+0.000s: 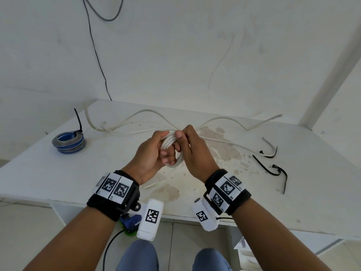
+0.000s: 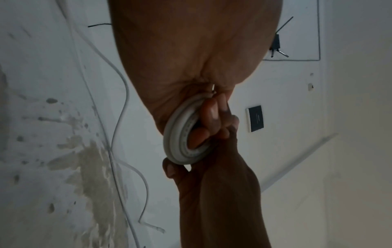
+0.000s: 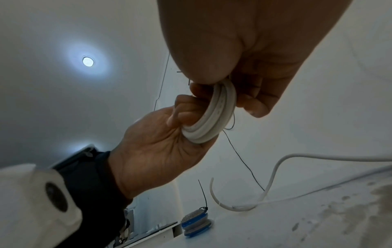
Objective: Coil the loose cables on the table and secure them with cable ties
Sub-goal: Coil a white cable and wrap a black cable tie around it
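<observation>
Open worktop (image 1: 58, 178) between the blue-and-grey tied coil (image 1: 68, 143) at far left and both hands. Behind the hands, loose white cable (image 1: 136, 114) snaking across the back, blocking a flat sweep there. To the right, black cable ties (image 1: 273, 169) scattered; bare stained surface nearer the front edge.

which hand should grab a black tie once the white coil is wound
Right, probably. The loose black cable ties lie on the table at that side, and the left hand has its fingers through the white coil, so it can hold on.
</observation>
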`<action>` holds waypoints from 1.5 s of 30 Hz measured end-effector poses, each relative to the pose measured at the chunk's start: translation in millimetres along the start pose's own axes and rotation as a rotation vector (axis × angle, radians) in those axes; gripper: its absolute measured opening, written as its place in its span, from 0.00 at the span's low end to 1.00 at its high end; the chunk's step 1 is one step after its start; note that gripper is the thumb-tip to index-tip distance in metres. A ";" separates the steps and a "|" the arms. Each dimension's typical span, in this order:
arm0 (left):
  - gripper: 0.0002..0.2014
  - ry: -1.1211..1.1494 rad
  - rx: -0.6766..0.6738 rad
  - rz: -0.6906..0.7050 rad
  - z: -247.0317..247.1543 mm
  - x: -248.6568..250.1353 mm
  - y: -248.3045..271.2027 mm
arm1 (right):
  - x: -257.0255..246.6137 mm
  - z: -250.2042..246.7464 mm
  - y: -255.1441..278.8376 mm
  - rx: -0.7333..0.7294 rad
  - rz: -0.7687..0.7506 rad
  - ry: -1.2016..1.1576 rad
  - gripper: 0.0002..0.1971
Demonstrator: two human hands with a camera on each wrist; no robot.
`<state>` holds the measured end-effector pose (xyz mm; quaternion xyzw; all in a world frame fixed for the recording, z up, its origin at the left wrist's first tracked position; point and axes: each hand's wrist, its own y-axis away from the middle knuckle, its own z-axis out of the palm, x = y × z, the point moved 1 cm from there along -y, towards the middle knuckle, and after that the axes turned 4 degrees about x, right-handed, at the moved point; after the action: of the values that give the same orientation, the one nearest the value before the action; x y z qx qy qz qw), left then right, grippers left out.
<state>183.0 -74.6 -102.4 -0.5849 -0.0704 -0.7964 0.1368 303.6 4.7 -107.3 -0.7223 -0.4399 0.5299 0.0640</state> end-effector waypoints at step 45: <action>0.18 -0.312 0.331 0.142 36.0 -7.9 5.5 | -2.5 8.9 2.8 0.316 0.343 -0.237 0.20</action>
<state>219.6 -68.9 -99.2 -0.6738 -0.1791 -0.6625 0.2740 297.7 -2.0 -110.9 -0.7002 -0.2274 0.6760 0.0332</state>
